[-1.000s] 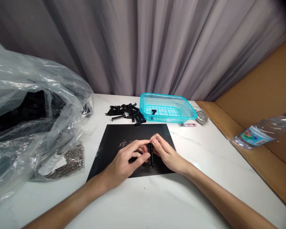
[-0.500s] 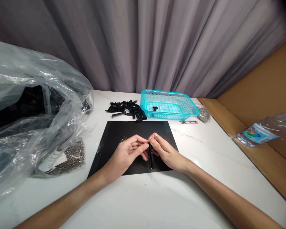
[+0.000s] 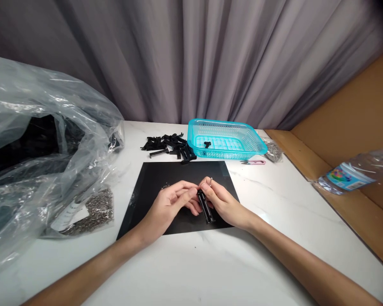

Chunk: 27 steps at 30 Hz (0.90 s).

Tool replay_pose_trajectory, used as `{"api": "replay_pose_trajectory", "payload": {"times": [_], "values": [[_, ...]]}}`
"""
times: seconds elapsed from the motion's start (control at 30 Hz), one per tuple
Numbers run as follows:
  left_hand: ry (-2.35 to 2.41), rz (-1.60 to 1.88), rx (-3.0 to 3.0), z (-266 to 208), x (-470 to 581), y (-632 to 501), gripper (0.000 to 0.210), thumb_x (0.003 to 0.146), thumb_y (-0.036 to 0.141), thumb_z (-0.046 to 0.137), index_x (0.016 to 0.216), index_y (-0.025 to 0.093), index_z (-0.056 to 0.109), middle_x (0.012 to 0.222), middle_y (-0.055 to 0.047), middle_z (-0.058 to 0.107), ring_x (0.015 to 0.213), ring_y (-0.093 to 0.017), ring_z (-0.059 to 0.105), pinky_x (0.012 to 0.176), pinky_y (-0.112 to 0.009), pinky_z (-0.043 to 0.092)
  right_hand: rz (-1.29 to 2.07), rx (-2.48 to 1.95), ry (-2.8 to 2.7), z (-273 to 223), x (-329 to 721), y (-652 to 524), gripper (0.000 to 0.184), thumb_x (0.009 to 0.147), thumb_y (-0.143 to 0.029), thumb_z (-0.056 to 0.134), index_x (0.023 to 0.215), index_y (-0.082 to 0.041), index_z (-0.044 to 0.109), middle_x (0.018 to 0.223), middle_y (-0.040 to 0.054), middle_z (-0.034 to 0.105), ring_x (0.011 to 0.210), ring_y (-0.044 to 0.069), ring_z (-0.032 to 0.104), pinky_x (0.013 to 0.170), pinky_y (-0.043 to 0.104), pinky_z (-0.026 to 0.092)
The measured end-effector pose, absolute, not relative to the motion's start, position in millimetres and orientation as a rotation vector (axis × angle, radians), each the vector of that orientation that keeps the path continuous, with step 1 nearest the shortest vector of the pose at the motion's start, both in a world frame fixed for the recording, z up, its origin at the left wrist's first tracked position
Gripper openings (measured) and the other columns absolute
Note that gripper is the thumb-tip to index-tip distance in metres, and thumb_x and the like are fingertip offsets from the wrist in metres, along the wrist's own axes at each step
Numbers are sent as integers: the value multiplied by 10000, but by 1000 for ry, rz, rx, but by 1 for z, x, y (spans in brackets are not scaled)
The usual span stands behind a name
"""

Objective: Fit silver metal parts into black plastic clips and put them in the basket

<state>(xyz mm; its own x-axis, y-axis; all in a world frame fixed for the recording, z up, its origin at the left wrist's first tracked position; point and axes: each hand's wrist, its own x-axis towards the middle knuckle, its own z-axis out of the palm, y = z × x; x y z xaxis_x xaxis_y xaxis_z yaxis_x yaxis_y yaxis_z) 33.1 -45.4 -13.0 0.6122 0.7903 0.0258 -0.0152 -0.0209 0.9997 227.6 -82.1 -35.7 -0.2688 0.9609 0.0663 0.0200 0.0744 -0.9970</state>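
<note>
Between my hands, over the black mat (image 3: 153,174), hangs a long black plastic part (image 3: 207,211), its lower end tilted to the right. My right hand (image 3: 221,199) is closed on its top end, and a thin metal piece (image 3: 211,181) sticks up at those fingers. With thumb and fingers bent around the same end, my left hand (image 3: 175,199) touches the part from the left. The fingertips partly hide where they meet it. A small heap of metal bits (image 3: 165,186) lies on the mat just behind my left hand.
Black plastic parts (image 3: 166,144) are piled behind the mat, beside a blue basket (image 3: 226,154) holding one small black piece. Pink-handled snips (image 3: 255,162) lie in front of it. Plastic bags (image 3: 92,212) crowd the left; a bottle (image 3: 347,176) lies at right.
The black part has swung so its lower end points further right. The thin metal piece now stands out more above my right fingers. My left thumb has shifted slightly left.
</note>
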Motion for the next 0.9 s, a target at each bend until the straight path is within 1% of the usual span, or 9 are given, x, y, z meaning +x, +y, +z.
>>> {"api": "replay_pose_trajectory", "payload": {"times": [0.13, 0.23, 0.3, 0.4, 0.47, 0.57, 0.7, 0.9], "values": [[731, 720, 1464, -13, 35, -44, 328, 928, 428, 721, 1070, 133, 690, 649, 20, 647, 571, -124, 591, 585, -267, 508, 1361, -1053, -1442, -34, 227, -83, 416, 1052, -621, 426, 891, -237, 433, 780, -45, 376, 679, 127, 364, 641, 273, 358], [723, 711, 1459, -13, 35, -44, 313, 949, 439, 685, 1020, 135, 692, 688, 0, 661, 577, -124, 587, 558, -265, 489, 1316, -1081, -1470, -33, 227, -83, 448, 1040, -652, 421, 871, -237, 429, 769, -46, 372, 667, 129, 359, 629, 272, 365], [712, 706, 1450, -13, 35, -44, 313, 968, 447, 657, 994, 137, 691, 735, -18, 680, 597, -127, 601, 552, -262, 488, 1289, -1096, -1484, -32, 227, -82, 466, 1032, -669, 420, 856, -238, 423, 755, -50, 365, 646, 126, 346, 606, 271, 358], [703, 715, 1449, -13, 35, -44, 315, 952, 446, 685, 1039, 143, 678, 727, -9, 680, 599, -126, 603, 566, -261, 497, 1293, -1105, -1491, -32, 227, -82, 460, 1037, -662, 416, 857, -238, 422, 742, -53, 379, 632, 124, 348, 593, 272, 348], [696, 723, 1451, -14, 35, -44, 326, 938, 448, 705, 1051, 144, 664, 720, -3, 680, 600, -127, 605, 572, -263, 501, 1278, -1109, -1512, -32, 227, -83, 444, 1056, -634, 398, 865, -234, 432, 748, -50, 400, 640, 123, 365, 605, 273, 354], [686, 715, 1451, -15, 36, -42, 322, 947, 451, 692, 1020, 139, 660, 738, -11, 684, 618, -129, 615, 577, -265, 502, 1227, -1118, -1553, -33, 228, -84, 427, 1084, -587, 366, 872, -227, 454, 772, -41, 435, 672, 125, 391, 640, 279, 368], [678, 696, 1452, -16, 35, -41, 321, 956, 446, 684, 1036, 136, 660, 759, -18, 689, 640, -133, 627, 598, -274, 506, 1224, -1119, -1589, -32, 228, -84, 424, 1099, -561, 339, 882, -222, 469, 797, -31, 486, 690, 130, 402, 666, 291, 370], [670, 682, 1442, -16, 35, -40, 312, 959, 444, 679, 1041, 143, 650, 750, -10, 684, 657, -135, 631, 612, -275, 499, 1222, -1126, -1587, -32, 228, -83, 421, 1100, -556, 345, 876, -221, 467, 779, -38, 483, 678, 124, 411, 652, 289, 361]]}}
